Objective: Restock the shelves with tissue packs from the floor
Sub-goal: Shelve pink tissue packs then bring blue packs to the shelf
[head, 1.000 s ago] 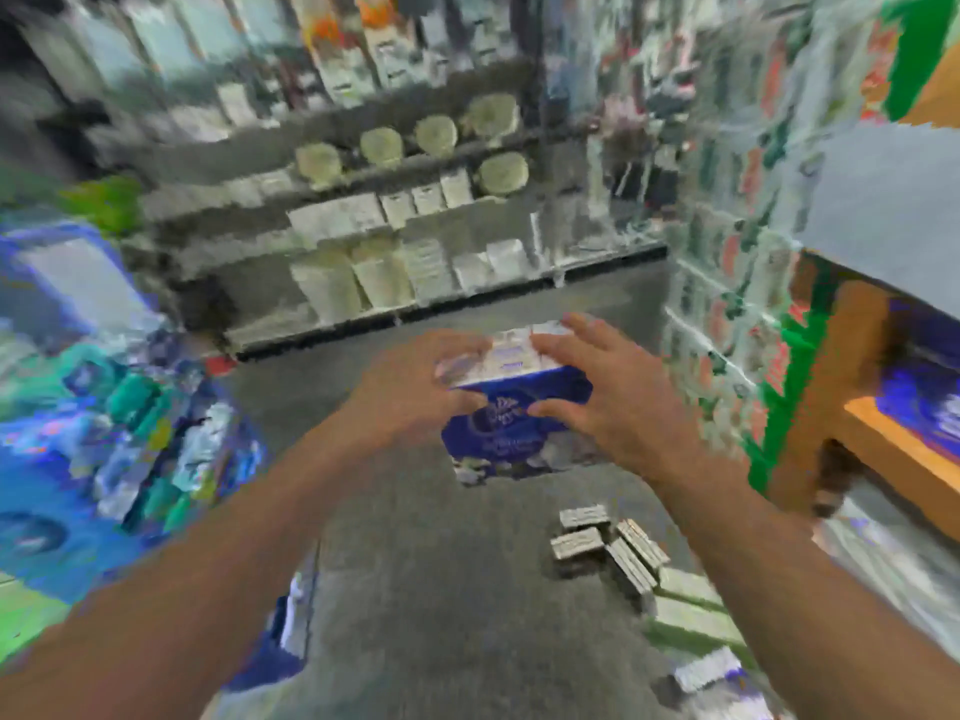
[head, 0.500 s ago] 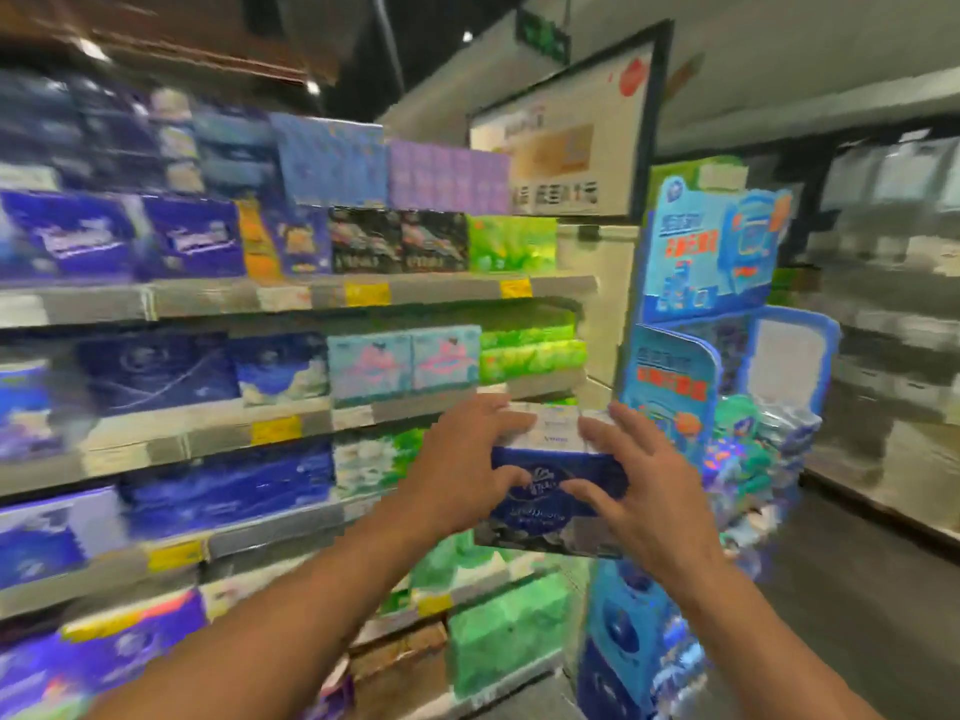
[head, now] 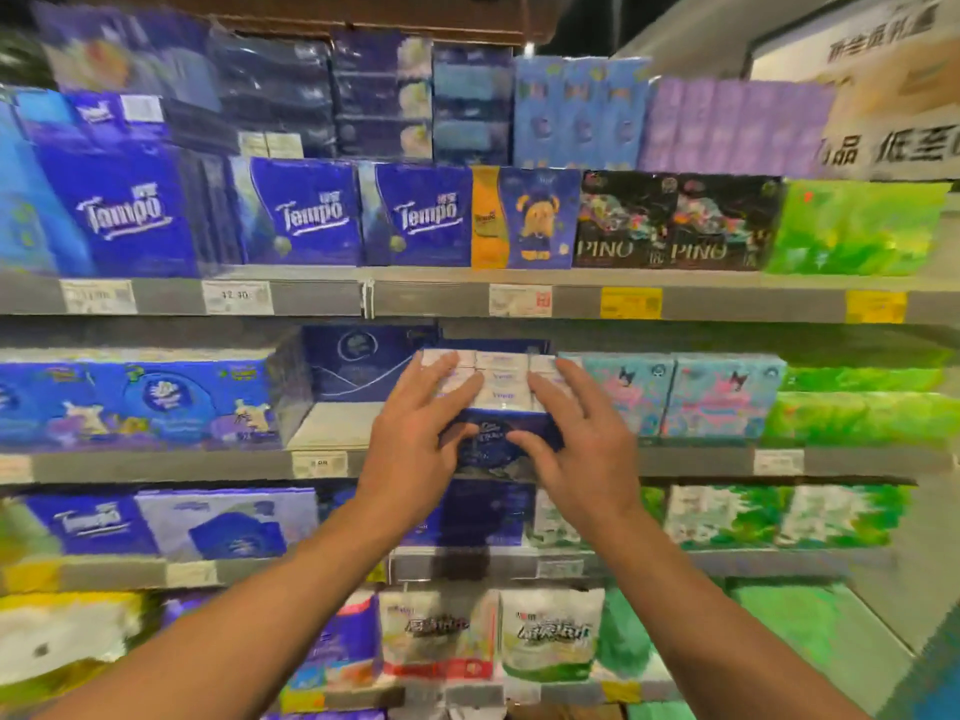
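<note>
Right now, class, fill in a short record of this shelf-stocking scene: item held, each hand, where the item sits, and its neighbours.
item: tissue pack, white top, dark blue front
left hand: grips the pack's left side
right hand: grips the pack's right side
place: at the front edge of the second shelf, in a gap
right neighbour: turquoise cartoon packs
shelf above: Tempo packs

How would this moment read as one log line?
step: shelving | left hand + right hand: hold tissue pack | spot: second shelf, by teal packs
</note>
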A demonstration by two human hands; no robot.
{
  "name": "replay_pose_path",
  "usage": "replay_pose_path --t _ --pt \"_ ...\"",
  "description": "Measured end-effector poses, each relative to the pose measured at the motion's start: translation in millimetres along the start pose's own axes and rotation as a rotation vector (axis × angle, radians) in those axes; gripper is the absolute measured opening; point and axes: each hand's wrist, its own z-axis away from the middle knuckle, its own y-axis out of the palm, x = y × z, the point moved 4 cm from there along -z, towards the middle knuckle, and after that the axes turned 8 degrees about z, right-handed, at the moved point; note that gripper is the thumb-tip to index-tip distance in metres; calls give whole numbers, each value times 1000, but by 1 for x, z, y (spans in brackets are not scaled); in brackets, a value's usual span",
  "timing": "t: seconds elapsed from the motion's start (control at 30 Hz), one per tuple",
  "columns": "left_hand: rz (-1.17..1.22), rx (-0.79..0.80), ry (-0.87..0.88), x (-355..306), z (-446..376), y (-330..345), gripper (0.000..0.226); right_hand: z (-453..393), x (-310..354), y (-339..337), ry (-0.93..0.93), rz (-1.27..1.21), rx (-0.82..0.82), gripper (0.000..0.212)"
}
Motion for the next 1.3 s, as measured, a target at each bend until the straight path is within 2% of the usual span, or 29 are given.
replay_pose_path --t 0.2,0.33,0.47,0.6,0.8,0.93,1.0,1.1,1.17,1.3 --pt "-93 -55 0 67 -35 46 45 -39 -45 85 -79 -31 -22 54" --pt "-100 -35 -102 102 -49 79 43 -61 -68 122 -113 179 76 53" --pt "-77 -21 -168 119 -65 97 37 -74 -78 135 -52 387 229 50" --pt "-66 54 -193 121 -79 108 39 -75 -87 135 65 466 273 51" --pt "-70 126 -189 116 -78 99 46 -69 -65 122 156 459 214 55" --pt "-84 100 -2 89 -58 83 47 -32 -41 96 217 356 74 47" --pt "7 181 81 72 -41 90 40 4 -33 82 275 343 44 42" --pt "150 440 42 47 -16 112 38 62 -31 49 415 378 143 45" --pt "239 577 61 21 4 124 42 96 -30 10 531 416 167 47" --pt "372 743 161 -58 47 137 46 164 -12 -86 734 499 104 50"
